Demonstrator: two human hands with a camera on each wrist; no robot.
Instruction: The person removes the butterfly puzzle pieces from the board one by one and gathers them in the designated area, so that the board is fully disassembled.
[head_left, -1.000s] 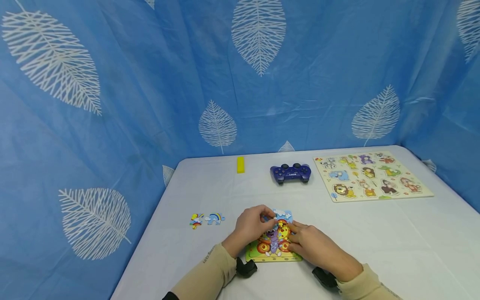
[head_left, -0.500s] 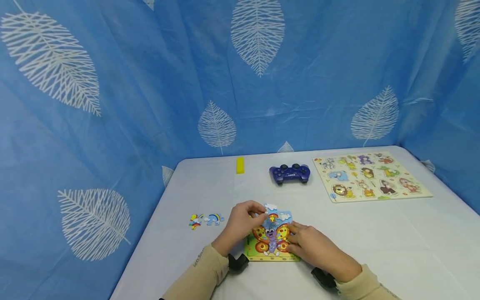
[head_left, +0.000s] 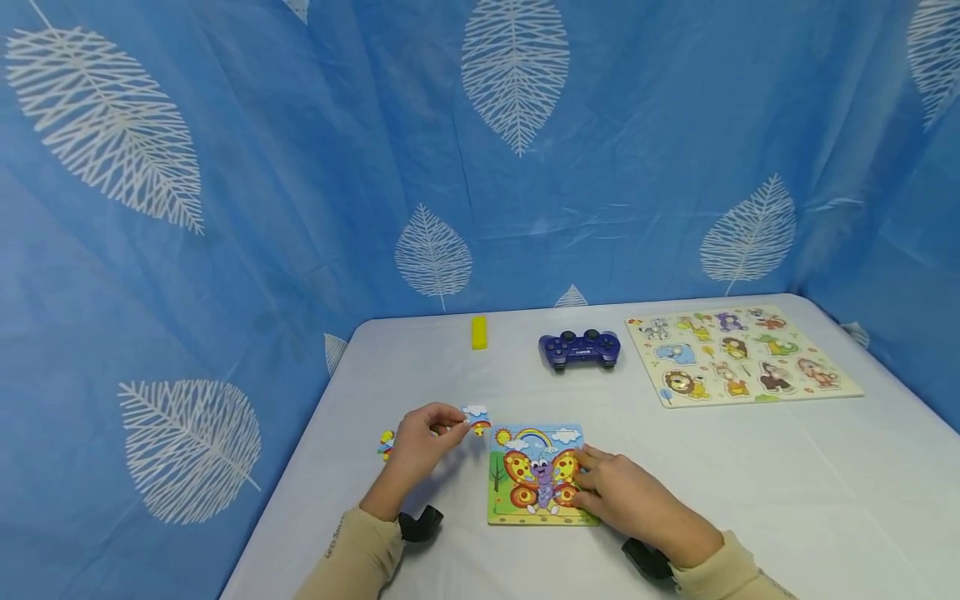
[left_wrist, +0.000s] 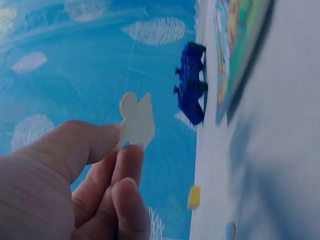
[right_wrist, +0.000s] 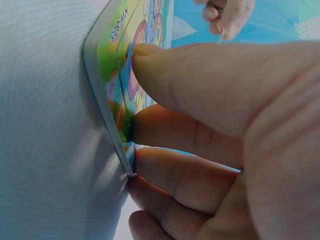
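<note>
My left hand [head_left: 422,442] pinches a small jigsaw piece [head_left: 477,418] between thumb and fingers, held up left of the butterfly puzzle [head_left: 542,479]. That piece bears a cloud and a bit of rainbow; its plain pale back [left_wrist: 138,122] shows in the left wrist view. On the puzzle's right side rests my right hand [head_left: 617,492], the thumb on its face and other fingers at the edge [right_wrist: 131,155]. A loose jigsaw piece [head_left: 386,444] lies on the table at the left, partly hidden by my left hand.
A blue game controller [head_left: 580,348] lies behind the puzzle, with a yellow block [head_left: 479,332] to its left. At the back right is a large animal puzzle board [head_left: 738,354]. A blue leaf-patterned curtain [head_left: 585,183] borders the white table [head_left: 525,567].
My left hand has moved left, off the puzzle, carrying the pinched jigsaw piece. It now covers most of the loose pieces on the left. The right hand has stayed on the puzzle's edge.
</note>
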